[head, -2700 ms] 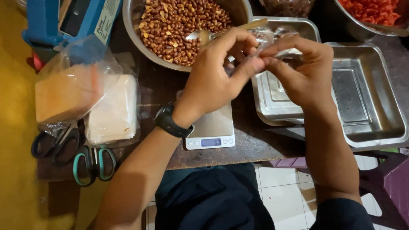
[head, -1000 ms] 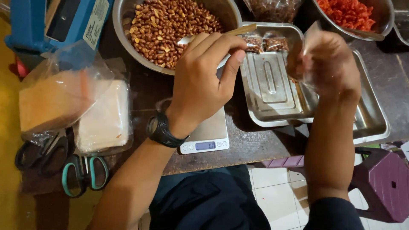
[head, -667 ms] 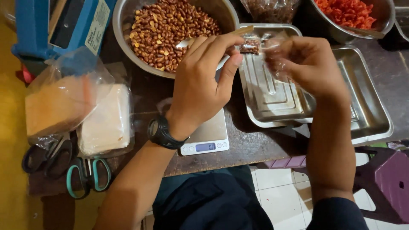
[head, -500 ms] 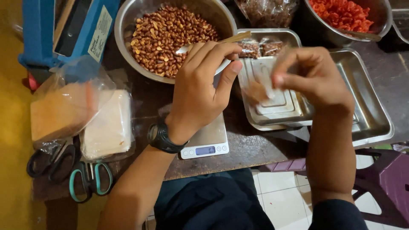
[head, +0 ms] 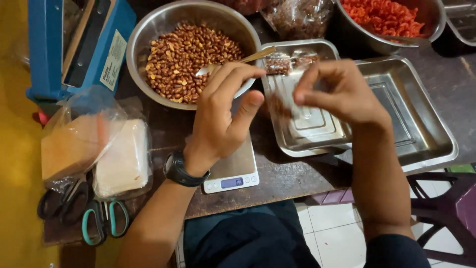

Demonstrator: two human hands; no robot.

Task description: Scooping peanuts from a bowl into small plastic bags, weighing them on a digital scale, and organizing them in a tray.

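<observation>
1. Nearest, at the front edge of the surface (head: 277, 181), a small digital scale (head: 232, 171) lies flat, partly under the left wrist, which wears a dark watch (head: 179, 169).
2. At the left edge lie scissors (head: 101, 221) and two stacks of clear bags (head: 121, 164).
3. The left hand (head: 223, 116) hovers above the scale, fingers half curled; its grip is loose, and I cannot tell if it holds anything.
4. The right hand (head: 342, 94) is above the small steel tray (head: 302, 134), thumb and forefinger pinched narrow on a small clear bag (head: 282, 101) with brown content; the picture is blurred here.
5. The bag hangs between both hands, just left of the right fingertips, its long axis about vertical; the right hand is nearer.
6. The small tray sits inside a large steel tray (head: 421, 129).
7. Further, toward the back edge, a bowl of peanuts (head: 191, 54) holds a spoon (head: 238, 62) behind the left fingers.
8. At the back right corner stands a bowl of red pieces (head: 384, 20); at the back left, a blue sealer machine (head: 74, 44).
</observation>
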